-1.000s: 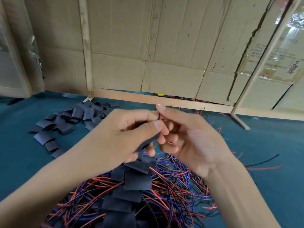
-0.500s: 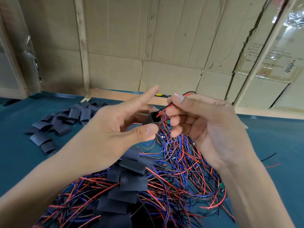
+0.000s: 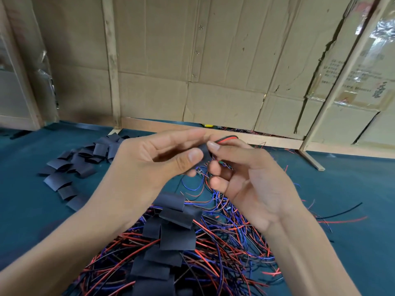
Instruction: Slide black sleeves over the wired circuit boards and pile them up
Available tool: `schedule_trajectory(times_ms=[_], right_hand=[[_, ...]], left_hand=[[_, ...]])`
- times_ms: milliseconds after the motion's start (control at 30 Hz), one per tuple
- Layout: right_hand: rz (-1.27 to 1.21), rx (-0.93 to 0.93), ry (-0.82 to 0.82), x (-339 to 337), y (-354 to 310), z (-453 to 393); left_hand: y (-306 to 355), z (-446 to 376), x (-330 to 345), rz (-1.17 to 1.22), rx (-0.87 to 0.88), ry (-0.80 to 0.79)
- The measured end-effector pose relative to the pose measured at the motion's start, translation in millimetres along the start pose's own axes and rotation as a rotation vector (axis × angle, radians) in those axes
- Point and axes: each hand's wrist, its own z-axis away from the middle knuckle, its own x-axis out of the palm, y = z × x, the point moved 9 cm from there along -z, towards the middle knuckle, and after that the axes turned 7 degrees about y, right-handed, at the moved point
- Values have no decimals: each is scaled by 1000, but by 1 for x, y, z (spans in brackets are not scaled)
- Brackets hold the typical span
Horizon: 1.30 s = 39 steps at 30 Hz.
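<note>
My left hand (image 3: 154,165) pinches a black sleeve (image 3: 204,153) between thumb and fingers above the table. My right hand (image 3: 245,178) pinches the red and black wires (image 3: 226,138) of a circuit board at the sleeve's right end; the board itself is mostly hidden by fingers and sleeve. Below both hands lies a row of sleeved boards (image 3: 173,227) on a tangle of red, blue and black wires (image 3: 224,248). Loose empty sleeves (image 3: 74,165) are scattered to the left.
The teal table surface (image 3: 342,210) runs out to the right, with stray wires (image 3: 339,216) on it. A cardboard wall (image 3: 192,60) with wooden battens (image 3: 111,60) closes the back. More wires (image 3: 241,130) show under its lower edge.
Both hands stayed raised above the pile. My left forefinger has come down onto the sleeve, and my right fingers have moved in against the sleeve's end with the wires.
</note>
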Motion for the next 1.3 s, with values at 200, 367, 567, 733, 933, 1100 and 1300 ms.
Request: schedule_trajectory(times_ms=[200, 367, 567, 733, 933, 1100, 1300], right_hand=[[-58, -110, -40, 7, -1, 1], [22, -74, -80, 9, 0, 3], [-314, 162, 15, -8, 13, -10], [-397, 100, 177, -38, 11, -22], [-115, -169, 172, -41, -13, -21], [3, -328, 158, -35, -28, -13], [79, -468, 101, -25, -42, -4]], left_hand=[[-24, 3, 1, 339, -360, -34], [-35, 7, -2, 339, -526, -27], [-36, 3, -14, 328, -519, 79], [-35, 1, -21, 250, -480, 149], [-37, -1, -24, 253, -417, 196], [-30, -3, -19, 203, -345, 138], [-21, -4, -22, -176, -205, 40]])
